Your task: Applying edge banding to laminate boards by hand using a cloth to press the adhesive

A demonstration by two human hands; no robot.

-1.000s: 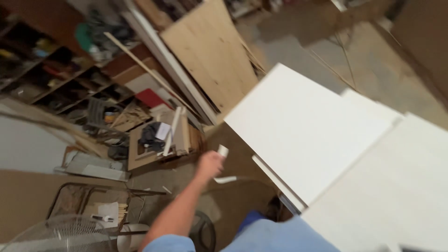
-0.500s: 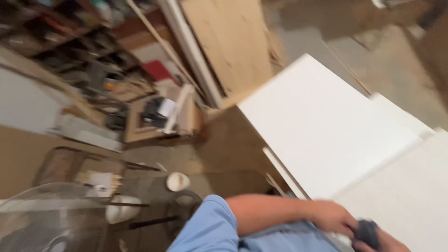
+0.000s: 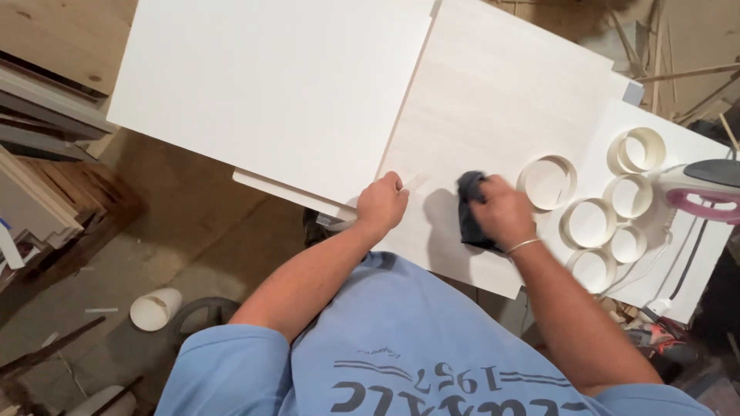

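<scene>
My right hand [image 3: 505, 212] is curled down over a dark cloth [image 3: 469, 219], fingers bunched around it and pressing it flat against the pale board [image 3: 493, 100] in front of me; a thin bracelet sits at the wrist. My left hand [image 3: 381, 204] is closed into a loose fist, knuckles up, resting on the same board right at the seam where a second, whiter board [image 3: 270, 85] overlaps it; I cannot tell whether anything is tucked inside that fist. The cloth shows only on the left side of my right hand, the rest of it is buried under the palm, so its full shape is hard to make out. It lies between my two hands, closer to the right one, near the board's near edge. Just beyond my right hand, a coil of white edge banding [image 3: 546, 182] lies on the bench, and several more coils [image 3: 609, 223] are clustered past it. At the far right an iron with a pink and grey body [image 3: 701, 189] is cut off by the frame edge, its cord trailing down. My blue shirt fills the bottom of the view and hides the bench's front edge. On the floor to the left lies a white cup [image 3: 154, 308].
</scene>
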